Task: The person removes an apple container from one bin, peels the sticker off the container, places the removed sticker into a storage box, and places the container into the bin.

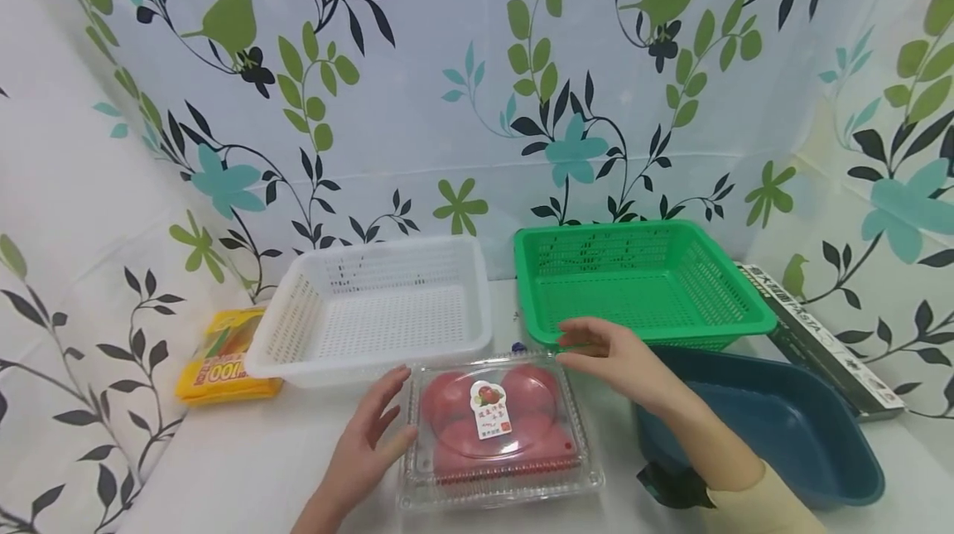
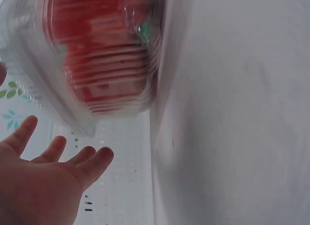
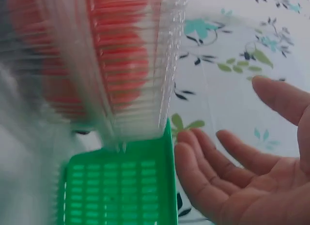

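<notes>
A clear plastic clamshell box (image 1: pixel 495 468) of red tomatoes (image 1: pixel 447 401) sits on the white table in front of me, with a tomato-picture label (image 1: pixel 490 411) on its lid. My left hand (image 1: pixel 370 426) is beside the box's left edge, fingers spread and loosely bent. At the far right corner of the lid hovers my right hand (image 1: pixel 607 354), its fingers relaxed and apart from the thumb. In the left wrist view a gap shows between the left fingertips (image 2: pixel 104 157) and the ridged box side. Neither hand grips anything.
Behind the box stand a white basket (image 1: pixel 373 319) and a green basket (image 1: pixel 633 294). A dark blue basin (image 1: pixel 768 435) is at the right, beside a long black-and-white box (image 1: pixel 820 343). A yellow packet (image 1: pixel 231 360) lies at the left. Patterned cloth (image 1: pixel 417 103) hangs behind.
</notes>
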The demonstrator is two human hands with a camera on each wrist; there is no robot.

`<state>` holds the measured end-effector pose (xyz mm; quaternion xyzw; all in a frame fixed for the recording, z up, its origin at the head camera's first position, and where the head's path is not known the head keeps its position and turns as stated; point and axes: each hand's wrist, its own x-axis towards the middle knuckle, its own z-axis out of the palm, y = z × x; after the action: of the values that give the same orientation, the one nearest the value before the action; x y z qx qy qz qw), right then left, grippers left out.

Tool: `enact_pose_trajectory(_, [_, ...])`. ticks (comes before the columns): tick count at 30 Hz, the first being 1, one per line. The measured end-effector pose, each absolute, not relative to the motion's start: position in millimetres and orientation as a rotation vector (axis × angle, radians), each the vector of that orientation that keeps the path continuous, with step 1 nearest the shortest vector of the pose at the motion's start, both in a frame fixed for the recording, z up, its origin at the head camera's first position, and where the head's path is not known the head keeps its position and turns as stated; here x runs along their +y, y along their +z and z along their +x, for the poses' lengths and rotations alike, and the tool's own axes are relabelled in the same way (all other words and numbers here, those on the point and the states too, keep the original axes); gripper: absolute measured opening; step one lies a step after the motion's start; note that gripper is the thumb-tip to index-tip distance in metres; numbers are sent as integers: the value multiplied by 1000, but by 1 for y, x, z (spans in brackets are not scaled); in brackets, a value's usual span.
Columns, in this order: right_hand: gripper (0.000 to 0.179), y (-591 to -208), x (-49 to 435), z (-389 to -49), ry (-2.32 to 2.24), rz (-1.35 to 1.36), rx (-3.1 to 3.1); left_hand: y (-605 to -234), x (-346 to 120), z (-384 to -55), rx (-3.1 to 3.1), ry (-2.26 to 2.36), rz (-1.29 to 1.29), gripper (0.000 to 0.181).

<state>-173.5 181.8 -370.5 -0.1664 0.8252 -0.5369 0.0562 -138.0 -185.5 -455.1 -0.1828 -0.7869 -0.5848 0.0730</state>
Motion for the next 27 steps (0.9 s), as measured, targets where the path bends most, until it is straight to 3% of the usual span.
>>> enact_pose_trajectory(15, [53,-367,134,-195,-1477,-768,2354,-453,-169,-134,-2323,-1259,-671,60])
enact_pose_trajectory(27, [48,-372,104,-204,-1279,-906,2317,-458,-166,-134,-2288,-1441,-705,49])
